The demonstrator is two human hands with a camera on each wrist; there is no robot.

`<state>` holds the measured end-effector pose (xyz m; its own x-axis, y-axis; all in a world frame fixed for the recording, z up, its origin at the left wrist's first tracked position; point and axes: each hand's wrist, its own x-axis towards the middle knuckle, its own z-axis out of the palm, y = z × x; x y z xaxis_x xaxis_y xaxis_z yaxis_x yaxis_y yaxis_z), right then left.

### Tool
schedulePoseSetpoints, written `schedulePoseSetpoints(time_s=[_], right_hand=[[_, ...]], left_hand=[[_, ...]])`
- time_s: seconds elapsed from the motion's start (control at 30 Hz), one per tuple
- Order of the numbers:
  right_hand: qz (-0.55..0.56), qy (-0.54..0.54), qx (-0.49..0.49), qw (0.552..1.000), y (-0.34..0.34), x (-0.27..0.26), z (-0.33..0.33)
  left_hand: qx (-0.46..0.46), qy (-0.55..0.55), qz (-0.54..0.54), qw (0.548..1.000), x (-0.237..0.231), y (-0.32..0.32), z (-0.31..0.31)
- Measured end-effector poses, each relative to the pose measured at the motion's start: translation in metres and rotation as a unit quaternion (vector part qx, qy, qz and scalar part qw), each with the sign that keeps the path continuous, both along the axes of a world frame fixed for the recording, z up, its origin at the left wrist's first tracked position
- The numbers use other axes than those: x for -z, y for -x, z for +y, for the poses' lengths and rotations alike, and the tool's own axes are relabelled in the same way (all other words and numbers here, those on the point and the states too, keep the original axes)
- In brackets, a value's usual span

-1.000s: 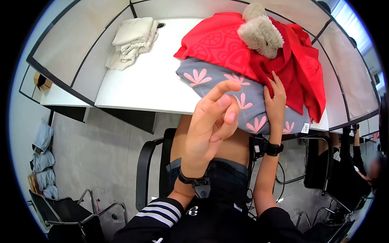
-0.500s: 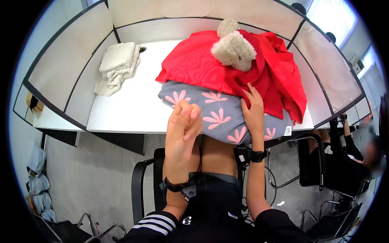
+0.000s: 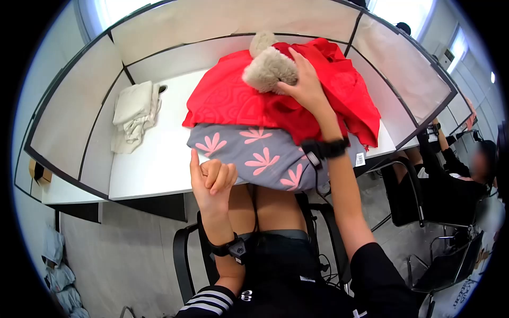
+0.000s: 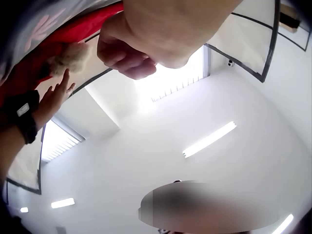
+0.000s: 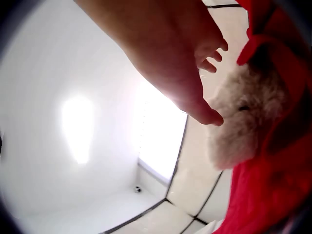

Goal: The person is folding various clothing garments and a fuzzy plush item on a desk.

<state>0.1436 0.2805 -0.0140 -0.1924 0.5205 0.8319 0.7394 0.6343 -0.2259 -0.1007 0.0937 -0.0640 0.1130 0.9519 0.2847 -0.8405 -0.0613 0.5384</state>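
Observation:
In the head view a red cloth [image 3: 228, 95] lies over a grey cushion-like item [image 3: 249, 153] with pink leaf prints. On the red cloth sits a fluffy beige piece [image 3: 268, 71], also seen in the right wrist view as beige fluff [image 5: 239, 122]. My right hand [image 3: 307, 87] is spread at its right side, thumb and fingers apart; the thumb touches or nearly touches the fluff. My left hand [image 3: 212, 183] is raised palm up by the table's front edge, fingers curled in and holding nothing, the thumb side sticking out. The left wrist view shows this hand [image 4: 141, 39] curled too.
Folded off-white cloth [image 3: 132, 108] lies at the left back of the white table [image 3: 143, 172]. Low partition panels [image 3: 233, 21] surround the table on the back and sides. A chair [image 3: 183, 259] is under me, and another person sits at the far right.
My right hand has moved from the grey and red cloth's edge up to the fluffy piece. My left hand has lowered and moved left. The head view has shifted.

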Motion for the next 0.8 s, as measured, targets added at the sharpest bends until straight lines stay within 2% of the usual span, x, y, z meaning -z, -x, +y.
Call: schedulePoseSetpoints(time_s=[0.03, 0.07, 0.1, 0.13, 0.17, 0.2, 0.23, 0.27, 0.3, 0.37, 0.43, 0.5, 0.53, 0.57, 0.63, 0.67, 0.7, 0.73, 0.77, 0.8], right_hand=[[-0.038, -0.055, 0.039, 0.997, 0.001, 0.011, 0.026], [-0.017, 0.055, -0.012, 0.998, 0.006, 0.014, 0.037], [0.082, 0.150, -0.091, 0.981, 0.017, 0.017, 0.034], [0.041, 0.073, -0.050, 0.995, 0.029, 0.061, 0.050], [0.064, -0.004, -0.029, 0.998, 0.050, 0.056, 0.010], [0.072, 0.143, -0.052, 0.986, 0.045, 0.065, 0.012], [0.165, 0.159, -0.190, 0.955, 0.063, 0.059, -0.044], [0.200, 0.228, -0.250, 0.920, 0.070, 0.045, -0.080], [0.302, 0.337, -0.316, 0.834, 0.074, 0.039, -0.082], [0.167, 0.481, -0.238, 0.827, 0.084, -0.005, -0.150], [0.172, 0.482, -0.252, 0.822, 0.086, 0.005, -0.154], [0.118, 0.251, -0.238, 0.931, 0.095, 0.022, -0.169], [0.188, 0.319, -0.235, 0.899, 0.092, 0.023, -0.192], [0.349, 0.319, -0.254, 0.844, 0.098, 0.042, -0.204], [0.503, 0.377, -0.283, 0.724, 0.104, 0.059, -0.216], [0.503, 0.385, -0.285, 0.720, 0.102, 0.060, -0.218], [0.401, 0.445, -0.297, 0.743, 0.094, 0.057, -0.210], [0.296, 0.525, -0.302, 0.738, 0.089, 0.059, -0.219], [0.293, 0.530, -0.303, 0.736, 0.083, 0.055, -0.215], [0.255, 0.542, -0.296, 0.744, 0.076, 0.046, -0.209]], left_hand=[[-0.006, 0.017, 0.037, 0.999, 0.000, -0.001, -0.002], [-0.022, -0.001, 0.097, 0.995, 0.003, 0.000, -0.001], [-0.024, -0.011, 0.098, 0.995, 0.002, -0.004, -0.001], [-0.078, -0.002, 0.200, 0.977, -0.004, -0.011, 0.006], [-0.127, 0.033, 0.301, 0.945, -0.005, -0.013, 0.004], [-0.117, 0.007, 0.280, 0.953, 0.004, -0.008, 0.007], [-0.134, 0.004, 0.271, 0.953, 0.004, -0.008, 0.010], [-0.152, 0.033, 0.326, 0.932, 0.006, -0.008, 0.009], [-0.168, 0.053, 0.381, 0.907, 0.006, -0.009, 0.014], [-0.182, 0.051, 0.317, 0.930, 0.025, -0.003, 0.010], [-0.221, 0.064, 0.270, 0.935, 0.015, -0.007, 0.006], [-0.216, 0.041, 0.293, 0.930, 0.000, -0.005, -0.002], [-0.219, 0.015, 0.311, 0.925, -0.006, -0.003, -0.004], [-0.224, 0.017, 0.313, 0.923, -0.006, -0.001, -0.005], [-0.273, -0.106, 0.352, 0.889, -0.003, 0.001, -0.006], [-0.244, -0.114, 0.364, 0.892, -0.006, 0.003, -0.009], [-0.237, -0.105, 0.356, 0.898, -0.009, 0.002, -0.008], [-0.161, -0.083, 0.368, 0.912, -0.009, 0.006, -0.021], [-0.086, -0.083, 0.371, 0.921, -0.010, 0.007, -0.018], [-0.088, -0.088, 0.370, 0.921, -0.009, 0.004, -0.013]])
